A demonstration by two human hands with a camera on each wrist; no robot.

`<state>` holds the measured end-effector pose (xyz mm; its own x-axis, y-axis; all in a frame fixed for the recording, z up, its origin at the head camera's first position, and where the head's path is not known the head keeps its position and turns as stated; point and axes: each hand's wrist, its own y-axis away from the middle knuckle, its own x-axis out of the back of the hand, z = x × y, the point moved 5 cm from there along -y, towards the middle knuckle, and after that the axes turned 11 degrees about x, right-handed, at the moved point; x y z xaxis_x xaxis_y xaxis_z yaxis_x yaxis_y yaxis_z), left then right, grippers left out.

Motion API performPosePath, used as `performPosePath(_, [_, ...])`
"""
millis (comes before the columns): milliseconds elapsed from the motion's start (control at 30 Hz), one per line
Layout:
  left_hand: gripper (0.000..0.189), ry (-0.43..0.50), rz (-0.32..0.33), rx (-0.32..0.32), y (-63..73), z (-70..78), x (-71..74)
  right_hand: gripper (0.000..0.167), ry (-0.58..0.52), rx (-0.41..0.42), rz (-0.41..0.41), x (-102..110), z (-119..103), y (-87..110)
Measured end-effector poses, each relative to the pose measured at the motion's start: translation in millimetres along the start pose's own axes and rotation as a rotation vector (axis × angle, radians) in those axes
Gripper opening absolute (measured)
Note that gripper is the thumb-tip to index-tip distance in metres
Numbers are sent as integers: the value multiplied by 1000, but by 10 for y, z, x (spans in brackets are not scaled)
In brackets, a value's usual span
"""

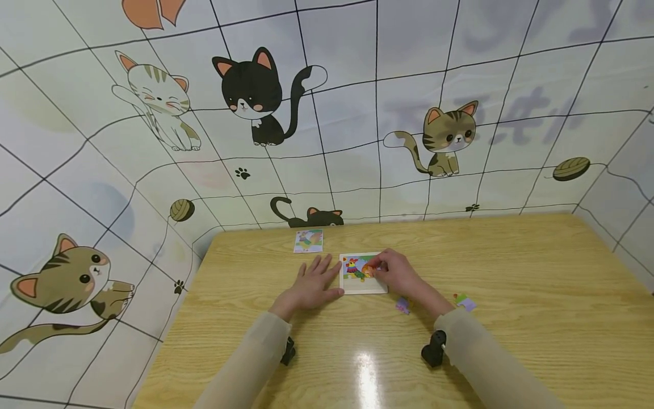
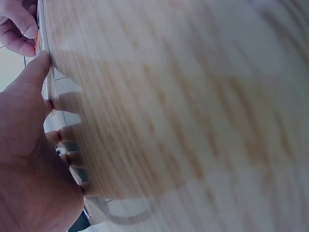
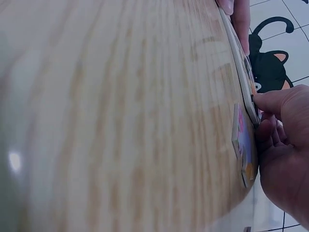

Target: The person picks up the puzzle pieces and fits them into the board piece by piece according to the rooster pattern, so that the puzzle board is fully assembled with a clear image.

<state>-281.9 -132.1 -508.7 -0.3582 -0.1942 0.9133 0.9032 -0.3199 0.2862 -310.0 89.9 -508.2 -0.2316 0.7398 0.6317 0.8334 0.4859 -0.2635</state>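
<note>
A jigsaw tray (image 1: pixel 363 288) with a pale frame lies on the table, its upper part filled with a colourful rooster picture and its lower strip bare. My left hand (image 1: pixel 313 284) lies palm down with fingers spread, thumb and fingertips at the tray's left edge. Over the tray's right side, my right hand (image 1: pixel 401 275) pinches an orange puzzle piece (image 1: pixel 369 271) between thumb and fingers, low against the picture. Much of that piece is hidden by the fingers. A purple puzzle piece (image 1: pixel 402 305) lies just below the right wrist, and shows close to the tray in the right wrist view.
Farther right, beside the right forearm, lies a green and purple puzzle piece (image 1: pixel 464 301). A picture card (image 1: pixel 309 241) with a similar rooster sits near the table's back edge. Behind the wooden table (image 1: pixel 511 267) hangs a cat-print cloth (image 1: pixel 352 136).
</note>
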Motion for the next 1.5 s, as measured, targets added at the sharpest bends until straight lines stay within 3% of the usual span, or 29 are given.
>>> performPosePath(267, [73,18,4,-5,4,1,8,19,21,6,-32,-22,13,12])
performPosePath(1233, [73,23,-2,-10,10,18,25,18,9,62,24,7,47,45])
performPosePath(1500, [73,21,-7,-4,23,30,45,20,-3,40,21,-9,37,37])
